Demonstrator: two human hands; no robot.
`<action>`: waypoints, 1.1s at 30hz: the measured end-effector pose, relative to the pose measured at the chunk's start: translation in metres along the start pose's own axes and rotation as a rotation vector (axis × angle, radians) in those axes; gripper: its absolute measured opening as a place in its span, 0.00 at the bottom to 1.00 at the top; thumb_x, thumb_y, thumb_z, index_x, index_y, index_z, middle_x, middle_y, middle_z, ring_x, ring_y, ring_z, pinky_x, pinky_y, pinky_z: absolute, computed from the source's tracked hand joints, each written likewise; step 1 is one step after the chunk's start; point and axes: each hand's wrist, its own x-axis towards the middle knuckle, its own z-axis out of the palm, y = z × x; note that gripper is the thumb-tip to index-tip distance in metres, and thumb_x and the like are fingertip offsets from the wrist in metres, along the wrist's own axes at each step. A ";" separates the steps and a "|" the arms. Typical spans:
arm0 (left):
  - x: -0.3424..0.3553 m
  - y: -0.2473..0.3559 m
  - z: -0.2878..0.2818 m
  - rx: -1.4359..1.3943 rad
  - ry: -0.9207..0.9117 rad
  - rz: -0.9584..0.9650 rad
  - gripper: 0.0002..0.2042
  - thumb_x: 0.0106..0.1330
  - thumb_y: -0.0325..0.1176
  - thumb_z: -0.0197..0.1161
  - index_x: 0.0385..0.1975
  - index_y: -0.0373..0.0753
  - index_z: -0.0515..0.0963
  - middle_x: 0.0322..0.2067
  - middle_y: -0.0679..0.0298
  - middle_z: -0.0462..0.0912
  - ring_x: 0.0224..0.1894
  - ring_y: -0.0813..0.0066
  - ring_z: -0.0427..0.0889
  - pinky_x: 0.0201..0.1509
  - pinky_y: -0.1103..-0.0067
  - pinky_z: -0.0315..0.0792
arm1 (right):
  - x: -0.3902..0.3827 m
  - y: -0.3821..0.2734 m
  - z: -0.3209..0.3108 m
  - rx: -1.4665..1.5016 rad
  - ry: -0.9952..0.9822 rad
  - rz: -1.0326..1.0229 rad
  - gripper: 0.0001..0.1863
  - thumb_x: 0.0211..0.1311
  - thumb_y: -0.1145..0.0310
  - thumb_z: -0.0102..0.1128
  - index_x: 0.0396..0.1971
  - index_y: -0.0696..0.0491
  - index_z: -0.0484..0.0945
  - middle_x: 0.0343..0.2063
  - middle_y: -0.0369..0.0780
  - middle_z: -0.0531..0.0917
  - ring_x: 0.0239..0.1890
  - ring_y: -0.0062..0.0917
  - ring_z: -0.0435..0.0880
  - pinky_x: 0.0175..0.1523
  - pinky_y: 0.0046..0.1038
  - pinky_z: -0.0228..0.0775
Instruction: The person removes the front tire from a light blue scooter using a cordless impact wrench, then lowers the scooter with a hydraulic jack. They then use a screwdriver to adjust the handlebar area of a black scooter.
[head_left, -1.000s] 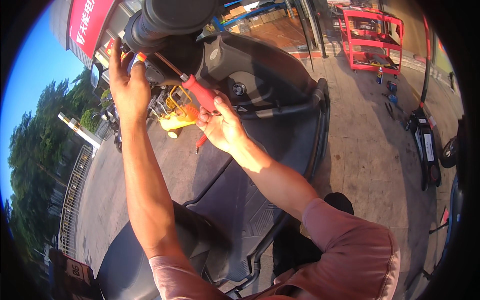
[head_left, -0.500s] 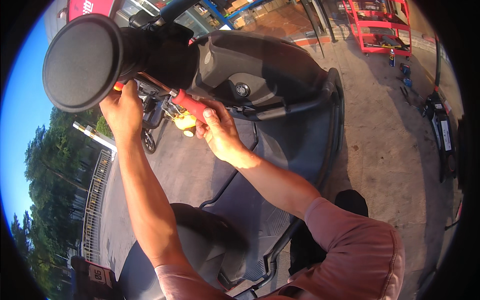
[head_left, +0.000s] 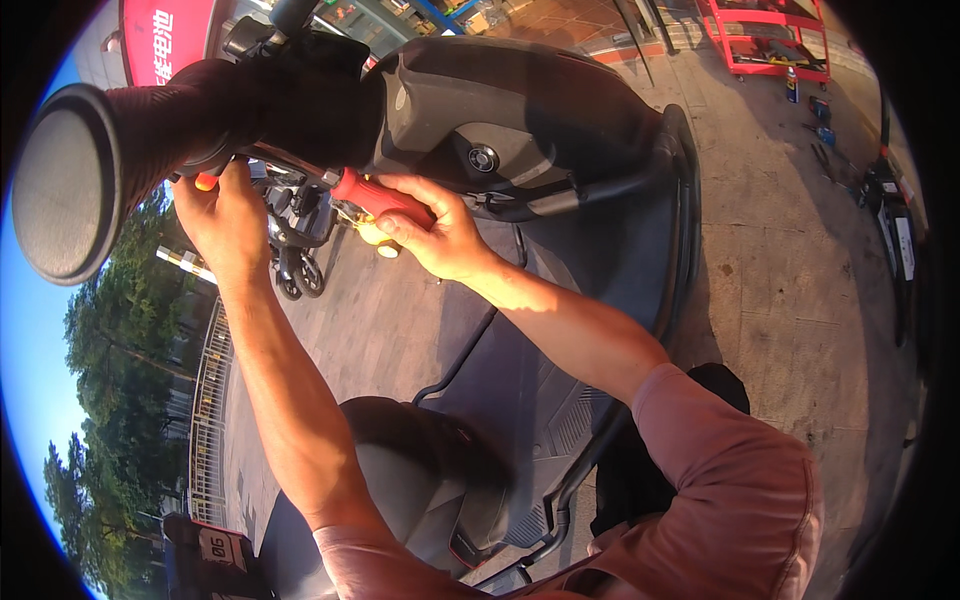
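Note:
My right hand [head_left: 438, 228] is closed around the red handle of a screwdriver [head_left: 372, 198]. Its shaft points up and left, toward the underside of the black scooter's handlebar [head_left: 290, 105]. My left hand [head_left: 222, 218] is raised beneath the switch housing by the ribbed black grip [head_left: 165, 125], fingers bent and pinched together. A small orange part [head_left: 206, 182] shows beside those fingers. The fingertips are partly hidden, so what they hold is unclear. The screwdriver's tip is hard to make out against the dark bar. A round black disc [head_left: 65, 185] caps the grip's end.
The scooter's front panel [head_left: 500, 130] and footboard [head_left: 500, 400] lie right of and below my hands. A parked scooter [head_left: 297, 240] and a yellow object [head_left: 375, 236] stand beyond. At the right are a red tool cart [head_left: 775, 50], a spray can [head_left: 792, 85] and tools on the paving.
The handlebar grip and its end disc have shifted left and down in view and turned. Both hands stay close to the handlebar; the screwdriver is still in my right hand, its handle slightly lower.

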 end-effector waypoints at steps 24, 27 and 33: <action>0.006 -0.006 0.002 -0.015 -0.048 0.109 0.12 0.60 0.23 0.56 0.44 0.30 0.73 0.40 0.64 0.79 0.43 0.78 0.76 0.51 0.81 0.66 | 0.012 -0.005 -0.001 -0.374 0.019 -0.360 0.15 0.61 0.70 0.61 0.46 0.58 0.73 0.28 0.35 0.80 0.23 0.09 0.73 0.26 0.16 0.65; 0.006 -0.003 -0.002 0.039 -0.042 0.048 0.12 0.59 0.23 0.57 0.43 0.30 0.73 0.39 0.64 0.79 0.42 0.78 0.76 0.50 0.81 0.67 | 0.007 -0.010 0.004 0.102 0.119 -0.020 0.14 0.57 0.69 0.65 0.41 0.57 0.76 0.32 0.37 0.81 0.32 0.18 0.82 0.33 0.20 0.73; 0.011 0.002 -0.009 0.041 -0.123 0.068 0.13 0.52 0.19 0.54 0.39 0.31 0.76 0.36 0.64 0.80 0.40 0.76 0.78 0.48 0.80 0.70 | 0.004 -0.023 0.013 0.758 0.360 0.436 0.16 0.62 0.59 0.59 0.43 0.54 0.73 0.30 0.42 0.80 0.23 0.21 0.79 0.20 0.17 0.65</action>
